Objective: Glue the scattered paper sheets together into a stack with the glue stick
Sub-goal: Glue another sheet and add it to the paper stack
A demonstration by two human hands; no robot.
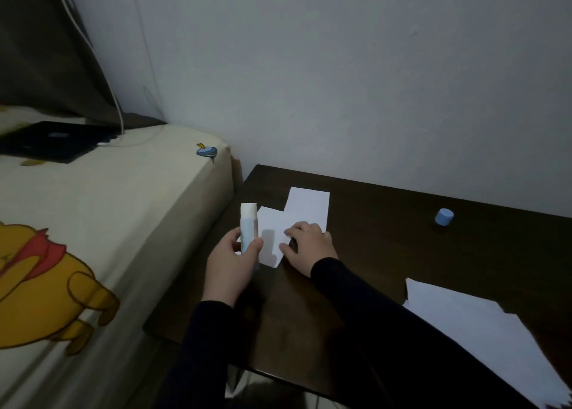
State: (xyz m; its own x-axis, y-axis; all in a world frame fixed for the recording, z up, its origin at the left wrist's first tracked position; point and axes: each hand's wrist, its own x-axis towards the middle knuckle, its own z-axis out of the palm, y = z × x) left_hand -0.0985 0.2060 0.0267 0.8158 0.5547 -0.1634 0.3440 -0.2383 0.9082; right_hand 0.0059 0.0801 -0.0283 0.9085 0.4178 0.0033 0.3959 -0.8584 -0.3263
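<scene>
Dark wooden desk [402, 254]: left hand [230, 264] grips one uncapped glue stick [248, 227]; right hand [306, 247], fingers bent, presses two overlapping white paper sheets [297, 220]; one blue cylindrical cap [444, 217] well right.

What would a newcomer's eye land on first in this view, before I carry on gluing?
Probably the uncapped glue stick, held upright in the left hand at the dark table's left edge. Just right of it, the right hand rests on two small overlapping white sheets. Also catching the eye: the blue cap alone toward the far right, and a large torn-edged sheet at the near right.
</scene>
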